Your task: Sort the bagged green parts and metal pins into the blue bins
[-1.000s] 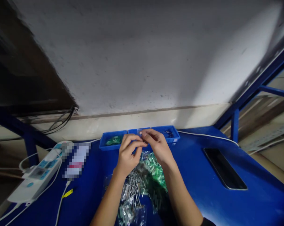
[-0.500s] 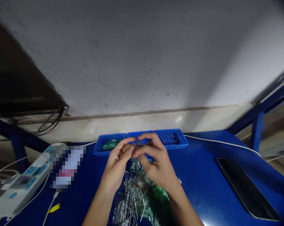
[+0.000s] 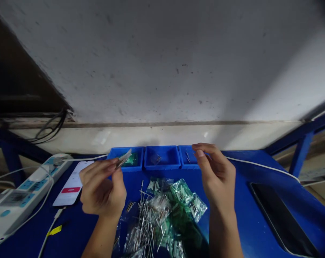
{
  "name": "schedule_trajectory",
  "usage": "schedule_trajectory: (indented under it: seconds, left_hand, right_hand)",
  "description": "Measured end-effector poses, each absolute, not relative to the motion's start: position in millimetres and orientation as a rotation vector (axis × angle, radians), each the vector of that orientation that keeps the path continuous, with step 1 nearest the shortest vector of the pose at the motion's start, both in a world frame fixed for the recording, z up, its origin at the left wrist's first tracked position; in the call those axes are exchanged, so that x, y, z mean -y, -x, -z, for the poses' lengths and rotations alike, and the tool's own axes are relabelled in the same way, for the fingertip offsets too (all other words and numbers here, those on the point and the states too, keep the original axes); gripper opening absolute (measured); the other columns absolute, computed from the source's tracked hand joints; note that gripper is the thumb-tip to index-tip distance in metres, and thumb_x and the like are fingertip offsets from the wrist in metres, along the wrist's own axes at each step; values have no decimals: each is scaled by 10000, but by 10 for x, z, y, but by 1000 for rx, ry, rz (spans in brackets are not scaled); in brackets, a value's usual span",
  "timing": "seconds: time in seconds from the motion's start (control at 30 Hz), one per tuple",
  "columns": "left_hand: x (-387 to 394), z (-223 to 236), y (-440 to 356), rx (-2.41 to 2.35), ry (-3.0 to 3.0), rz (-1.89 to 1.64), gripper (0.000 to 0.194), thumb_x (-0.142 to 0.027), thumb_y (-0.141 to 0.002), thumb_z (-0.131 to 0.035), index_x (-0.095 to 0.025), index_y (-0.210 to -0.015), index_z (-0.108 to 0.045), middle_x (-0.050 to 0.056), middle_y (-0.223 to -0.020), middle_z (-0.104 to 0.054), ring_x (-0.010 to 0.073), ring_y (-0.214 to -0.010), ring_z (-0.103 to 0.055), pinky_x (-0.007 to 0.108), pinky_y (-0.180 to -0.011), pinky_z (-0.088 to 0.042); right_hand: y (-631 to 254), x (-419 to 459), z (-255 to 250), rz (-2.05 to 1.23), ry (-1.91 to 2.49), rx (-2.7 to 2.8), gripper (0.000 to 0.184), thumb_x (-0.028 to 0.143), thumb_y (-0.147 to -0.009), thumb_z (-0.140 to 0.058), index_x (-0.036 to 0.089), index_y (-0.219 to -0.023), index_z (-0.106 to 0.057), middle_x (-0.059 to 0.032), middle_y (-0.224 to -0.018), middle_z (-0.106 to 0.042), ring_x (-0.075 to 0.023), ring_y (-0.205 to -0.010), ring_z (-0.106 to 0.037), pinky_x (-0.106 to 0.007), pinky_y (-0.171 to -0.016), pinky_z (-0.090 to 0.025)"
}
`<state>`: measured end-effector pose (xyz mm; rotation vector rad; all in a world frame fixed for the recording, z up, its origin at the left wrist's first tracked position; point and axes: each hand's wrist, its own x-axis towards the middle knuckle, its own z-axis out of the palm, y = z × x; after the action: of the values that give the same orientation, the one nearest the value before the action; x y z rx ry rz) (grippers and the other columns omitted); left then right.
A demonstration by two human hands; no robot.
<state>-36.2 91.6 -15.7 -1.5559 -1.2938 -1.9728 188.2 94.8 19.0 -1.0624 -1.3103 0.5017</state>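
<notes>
My left hand (image 3: 104, 186) pinches a small clear plastic bag (image 3: 124, 158) between thumb and fingers, raised in front of the left blue bin (image 3: 112, 166). What the bag holds is hard to make out. My right hand (image 3: 217, 172) is at the right blue bin (image 3: 182, 165), thumb and forefinger pressed together; a thin line shows by the fingertips, too faint to name. Below and between my hands lies a pile of loose metal rods (image 3: 149, 218), clear bags and green-tinted bags (image 3: 182, 191) of small parts.
The middle blue bin (image 3: 165, 167) has a small bag in it. Left of the pile are a lit phone (image 3: 71, 188), its cable and a white power strip (image 3: 19, 211). A dark phone-like slab (image 3: 282, 218) lies at the right. A wall rises behind the bins.
My hands were together over the middle bin and have moved apart. The left went left with the small bag; the right went right to the right bin. The view has shifted slightly.
</notes>
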Motion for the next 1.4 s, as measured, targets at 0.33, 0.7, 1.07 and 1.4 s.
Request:
schedule_trajectory:
  seconds: [0.33, 0.7, 1.07, 1.4]
  left_hand:
    - [-1017, 271, 41, 1616, 2843, 739, 272, -292, -881, -531, -306, -1142, -608, 8, -1116, -655, 231, -1099, -540, 434, -913, -450]
    - [-1024, 533, -15, 2017, 2874, 131, 373, -360, -908, -420, -190, -1204, -569, 109, -1213, -603, 279, -1124, -548, 438, -927, -443]
    - [-932, 486, -254, 2063, 2808, 880, 55, -169, -815, -555, -212, -823, -590, 12, -842, -651, 187, -804, -607, 309, -701, -461]
    - [-721, 59, -213, 1404, 2432, 1821, 183, -9, -800, -535, -183, -796, -595, 24, -929, -621, 128, -875, -618, 257, -740, -519]
  right_hand:
    - [-1879, -828, -301, -524, 1055, 1321, 103, 254, -869, -556, 229, -878, -655, -2, -890, -632, -141, -866, -585, -272, -736, -468]
    - [-1933, -852, -302, -505, 1180, 1267, 146, 316, -877, -550, 222, -845, -658, 8, -826, -647, -118, -778, -592, -246, -696, -458]
    - [-1854, -941, -205, -644, 1257, 1467, 228, 379, -875, -522, 202, -879, -666, 13, -628, -589, -105, -577, -548, -236, -522, -423]
    - [-1786, -983, -101, -1259, 1056, 1500, 261, 385, -873, -523, 210, -1054, -592, 19, -642, -605, -118, -564, -578, -248, -515, -456]
